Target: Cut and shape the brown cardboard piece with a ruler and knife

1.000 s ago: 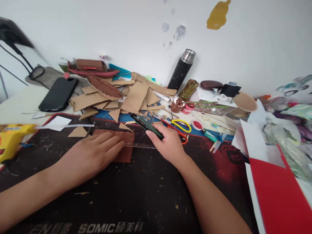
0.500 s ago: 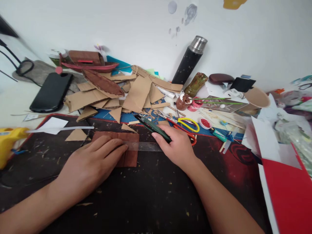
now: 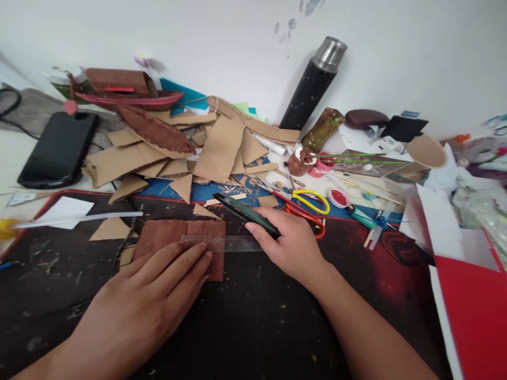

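My left hand point(image 3: 158, 295) lies fairly flat, fingers stretched out, over a brown-painted piece of cardboard point(image 3: 158, 232) on the dark mat. Its fingertips press on a clear plastic ruler point(image 3: 241, 244) that crosses the cardboard and sticks out to the right. My right hand point(image 3: 291, 245) is closed round a dark green box cutter point(image 3: 243, 210), its tip pointing up and left above the mat. The ruler's right end disappears behind my right hand; whether they touch I cannot tell. Yellow-handled scissors point(image 3: 311, 200) and orange-handled scissors point(image 3: 317, 226) lie just beyond that hand.
Cardboard scraps point(image 3: 222, 148) pile up at the back, with a brown boat-shaped hull point(image 3: 154, 129) on top. Behind stand a model boat point(image 3: 127, 95) and a black thermos point(image 3: 311, 87). A phone point(image 3: 59, 150) lies left, paint jars point(image 3: 301, 161) back right, red card point(image 3: 471, 311) at right.
My left hand has slid down and back a little, uncovering more of the brown cardboard and the ruler's left end. My right hand keeps the box cutter. The view has shifted slightly.
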### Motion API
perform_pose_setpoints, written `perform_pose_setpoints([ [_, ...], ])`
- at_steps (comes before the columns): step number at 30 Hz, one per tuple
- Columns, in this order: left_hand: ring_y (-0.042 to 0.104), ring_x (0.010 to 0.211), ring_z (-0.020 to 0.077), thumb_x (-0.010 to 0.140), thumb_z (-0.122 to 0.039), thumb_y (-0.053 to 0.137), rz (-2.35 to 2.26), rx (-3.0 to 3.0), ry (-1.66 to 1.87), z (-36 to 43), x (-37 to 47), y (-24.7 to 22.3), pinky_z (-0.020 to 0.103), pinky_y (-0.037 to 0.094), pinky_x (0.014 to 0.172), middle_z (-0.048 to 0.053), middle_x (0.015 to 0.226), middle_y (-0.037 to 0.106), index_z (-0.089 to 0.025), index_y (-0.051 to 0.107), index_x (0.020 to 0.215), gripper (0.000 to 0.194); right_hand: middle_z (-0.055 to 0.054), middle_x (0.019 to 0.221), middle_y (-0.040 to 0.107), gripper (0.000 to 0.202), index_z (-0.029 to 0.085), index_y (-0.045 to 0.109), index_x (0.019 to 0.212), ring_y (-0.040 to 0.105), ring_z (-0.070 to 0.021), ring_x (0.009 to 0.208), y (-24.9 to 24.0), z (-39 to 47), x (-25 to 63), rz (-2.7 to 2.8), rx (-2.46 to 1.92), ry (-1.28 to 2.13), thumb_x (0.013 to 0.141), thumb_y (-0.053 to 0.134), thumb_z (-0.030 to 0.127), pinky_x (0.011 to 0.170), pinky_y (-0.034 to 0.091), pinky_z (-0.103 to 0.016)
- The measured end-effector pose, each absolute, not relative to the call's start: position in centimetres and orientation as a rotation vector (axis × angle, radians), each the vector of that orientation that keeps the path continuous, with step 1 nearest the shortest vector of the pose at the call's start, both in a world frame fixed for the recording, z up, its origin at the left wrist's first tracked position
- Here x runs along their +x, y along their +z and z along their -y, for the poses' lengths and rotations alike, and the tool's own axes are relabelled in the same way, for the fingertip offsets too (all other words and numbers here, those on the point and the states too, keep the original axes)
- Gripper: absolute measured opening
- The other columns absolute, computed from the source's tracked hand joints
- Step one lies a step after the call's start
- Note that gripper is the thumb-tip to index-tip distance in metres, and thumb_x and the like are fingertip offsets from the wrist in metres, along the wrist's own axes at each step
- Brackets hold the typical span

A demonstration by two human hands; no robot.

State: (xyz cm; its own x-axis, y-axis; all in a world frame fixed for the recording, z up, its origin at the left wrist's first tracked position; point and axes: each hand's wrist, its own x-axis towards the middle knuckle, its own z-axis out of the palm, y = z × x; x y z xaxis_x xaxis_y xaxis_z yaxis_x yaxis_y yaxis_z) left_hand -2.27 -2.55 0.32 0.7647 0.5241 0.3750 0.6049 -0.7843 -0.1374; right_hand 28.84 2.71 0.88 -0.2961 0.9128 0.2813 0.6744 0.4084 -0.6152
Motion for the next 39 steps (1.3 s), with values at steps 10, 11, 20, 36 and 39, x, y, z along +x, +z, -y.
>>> perform_pose_setpoints([
  [10, 0.072, 0.140, 0.0324, 0.109, -0.019, 0.048, 0.936, -2.791, -0.468, 2.6, -2.5, -0.5, 0.048, 0.058, 0.107, 0.012, 0.153, 0.081, -0.019, 0.067, 0.164, 0.058, -0.008, 0.116, 0.093, 0.028, 0.026, 0.087, 0.129, 0.089, -0.0256, 0.101, 1.1, -2.6, 28.8, 2.017, -1.322, 0.557, 0.116, 0.070, 0.043, 0.095, 0.070, -0.037],
  [11, 0.072, 0.140, 0.0327, 0.109, -0.020, 0.049, 0.949, -2.811, -0.463, 2.6, -2.7, -0.6, 0.048, 0.058, 0.107, 0.012, 0.154, 0.081, -0.020, 0.064, 0.168, 0.061, -0.007, 0.115, 0.093, 0.027, 0.026, 0.087, 0.129, 0.089, -0.0252, 0.100, 1.1, -2.6, 28.8, 2.013, -1.327, 0.559, 0.116, 0.069, 0.042, 0.094, 0.070, -0.036],
  [20, 0.074, 0.130, 0.0330, 0.111, -0.018, 0.046, 1.023, -2.795, -0.525, 2.9, -1.6, -0.8, 0.050, 0.052, 0.107, 0.011, 0.152, 0.082, -0.021, 0.056, 0.175, 0.066, -0.004, 0.105, 0.092, 0.027, 0.028, 0.089, 0.121, 0.086, -0.0237, 0.089, 1.4, -2.7, 28.7, 1.973, -1.379, 0.504, 0.115, 0.068, 0.045, 0.085, 0.069, -0.034],
  [36, 0.074, 0.131, 0.0327, 0.113, -0.021, 0.046, 1.047, -2.823, -0.539, 2.7, -1.3, -0.5, 0.049, 0.050, 0.107, 0.010, 0.153, 0.082, -0.024, 0.046, 0.183, 0.070, -0.005, 0.108, 0.092, 0.028, 0.029, 0.089, 0.125, 0.087, -0.0248, 0.091, 1.3, -2.7, 28.8, 2.001, -1.392, 0.499, 0.116, 0.068, 0.046, 0.088, 0.070, -0.036],
  [39, 0.073, 0.135, 0.0325, 0.112, -0.020, 0.045, 1.030, -2.837, -0.548, 2.7, -1.3, -0.3, 0.050, 0.050, 0.110, 0.011, 0.153, 0.082, -0.020, 0.046, 0.182, 0.070, -0.006, 0.109, 0.092, 0.027, 0.027, 0.089, 0.125, 0.088, -0.0244, 0.094, 1.4, -2.6, 28.8, 2.012, -1.367, 0.488, 0.116, 0.069, 0.044, 0.089, 0.070, -0.034],
])
